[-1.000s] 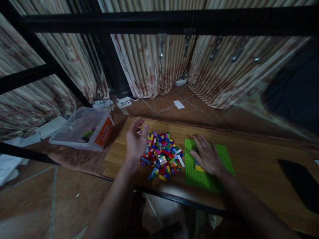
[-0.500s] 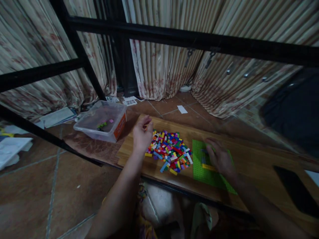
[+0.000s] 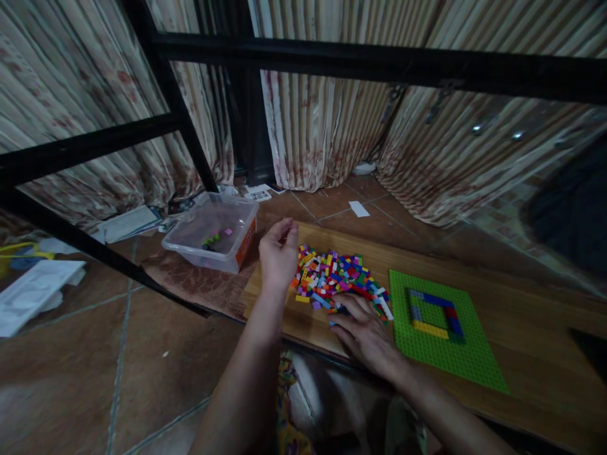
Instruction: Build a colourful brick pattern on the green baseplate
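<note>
Head view: long wooden board (image 3: 535,335) as work surface, brown tiled floor (image 3: 71,379) around it, striped curtains (image 3: 313,126) behind black metal bars (image 3: 332,60). Clear plastic bin (image 3: 203,234) with an orange label, a few small pieces inside, on a patterned mat (image 3: 190,284) left of the board. Dark flat object (image 3: 590,351) at right edge of board. Left hand (image 3: 279,253) raised at left edge of brick pile (image 3: 341,278), fingers curled, thumb near fingertips; can't tell if anything is gripped. Right hand (image 3: 367,332) palm down, fingers partly spread, fingertips on near side of pile, touching bricks; no clear grasp visible. Green baseplate (image 3: 478,354) just right of pile, carrying a rectangular ring of blue, red and yellow bricks (image 3: 430,329).
</note>
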`<state>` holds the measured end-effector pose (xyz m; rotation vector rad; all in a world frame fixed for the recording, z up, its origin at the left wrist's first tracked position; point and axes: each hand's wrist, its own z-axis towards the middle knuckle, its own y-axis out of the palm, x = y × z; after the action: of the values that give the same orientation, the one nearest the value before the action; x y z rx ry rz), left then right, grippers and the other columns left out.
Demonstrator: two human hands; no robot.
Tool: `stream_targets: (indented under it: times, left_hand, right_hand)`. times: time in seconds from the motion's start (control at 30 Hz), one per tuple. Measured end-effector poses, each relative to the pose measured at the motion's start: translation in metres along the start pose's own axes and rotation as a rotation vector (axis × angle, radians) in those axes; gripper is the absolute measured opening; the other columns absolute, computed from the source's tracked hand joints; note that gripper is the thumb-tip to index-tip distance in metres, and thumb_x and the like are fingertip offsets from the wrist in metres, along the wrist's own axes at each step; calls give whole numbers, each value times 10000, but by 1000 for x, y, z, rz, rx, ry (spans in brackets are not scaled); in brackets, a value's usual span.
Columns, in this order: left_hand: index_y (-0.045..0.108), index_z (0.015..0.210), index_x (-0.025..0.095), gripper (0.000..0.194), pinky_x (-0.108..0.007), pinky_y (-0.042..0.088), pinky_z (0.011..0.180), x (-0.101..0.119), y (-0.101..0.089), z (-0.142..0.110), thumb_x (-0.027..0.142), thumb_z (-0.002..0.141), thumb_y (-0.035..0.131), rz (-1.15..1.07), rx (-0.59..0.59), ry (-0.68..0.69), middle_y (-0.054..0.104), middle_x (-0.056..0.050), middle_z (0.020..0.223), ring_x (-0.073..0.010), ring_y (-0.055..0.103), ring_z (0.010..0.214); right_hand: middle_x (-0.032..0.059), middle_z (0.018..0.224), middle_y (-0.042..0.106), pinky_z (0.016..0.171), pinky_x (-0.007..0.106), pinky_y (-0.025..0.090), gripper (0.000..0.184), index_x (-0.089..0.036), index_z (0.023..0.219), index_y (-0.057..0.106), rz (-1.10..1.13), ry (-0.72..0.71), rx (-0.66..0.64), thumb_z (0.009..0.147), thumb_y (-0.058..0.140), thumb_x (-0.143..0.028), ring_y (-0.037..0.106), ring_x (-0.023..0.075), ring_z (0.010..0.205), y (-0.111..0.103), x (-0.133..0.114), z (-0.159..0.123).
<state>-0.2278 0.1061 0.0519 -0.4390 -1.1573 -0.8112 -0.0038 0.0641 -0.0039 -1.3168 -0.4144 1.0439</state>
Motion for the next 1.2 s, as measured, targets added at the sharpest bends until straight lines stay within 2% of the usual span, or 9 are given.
stream_targets:
  times: [0.23,0.37,0.47,0.57,0.67,0.8,0.93,1.2]
  left_hand:
    - [676,966,125,218,-336,533,856,-2,-11,8,255,795,636,-31,56,-24,719,-92,946,-193,676,893]
    - [677,965,128,220,-348,534,859,-3,-16,10,263,795,641,-31,74,-41,721,-90,957,-201,676,903]
    - [679,959,135,211,-356,534,863,-3,-18,10,265,798,639,-22,78,-47,723,-84,959,-205,677,907]
    - [682,960,138,208,-357,533,858,-5,-17,10,259,797,638,-20,74,-45,724,-84,951,-206,679,897]
    - [680,974,134,220,-357,531,856,-7,-16,9,253,794,639,-26,61,-70,722,-97,970,-212,679,906]
    - [681,981,134,233,-345,532,837,-11,-18,10,256,786,643,9,51,-97,724,-99,968,-214,680,900]
    - [687,973,130,233,-327,530,818,-13,-21,12,258,783,645,46,45,-110,727,-101,952,-214,679,894]
    - [688,977,109,242,-309,514,832,-8,-20,10,262,798,632,80,20,-132,722,-106,967,-208,672,909]
  right_hand:
    - [37,1347,520,1006,528,406,261,-312,1107,647,-12,100,154,894,502,-269,439,287,1255,4,22,0]
    - [30,1315,543,987,526,414,279,-338,1139,626,7,132,249,893,505,-284,474,286,1212,5,17,4]
    - [37,1262,571,969,510,423,272,-332,1129,633,6,127,266,905,485,-285,487,285,1170,3,9,27]
    - [64,1239,578,958,485,422,294,-288,1133,647,-38,120,215,920,446,-264,482,284,1144,3,7,66]
    - [81,1215,585,924,474,428,314,-281,1126,666,-100,130,155,916,436,-237,480,288,1119,6,17,105]
    - [109,1253,562,917,465,419,320,-248,1151,659,-170,94,-10,896,466,-243,443,299,1153,13,32,136]
    - [124,1268,545,936,455,397,325,-200,1160,647,-195,71,-112,912,463,-300,438,294,1153,14,37,142]
    - [77,1216,589,936,397,370,146,-206,959,666,-113,105,-96,856,575,-254,465,255,1120,-1,41,132]
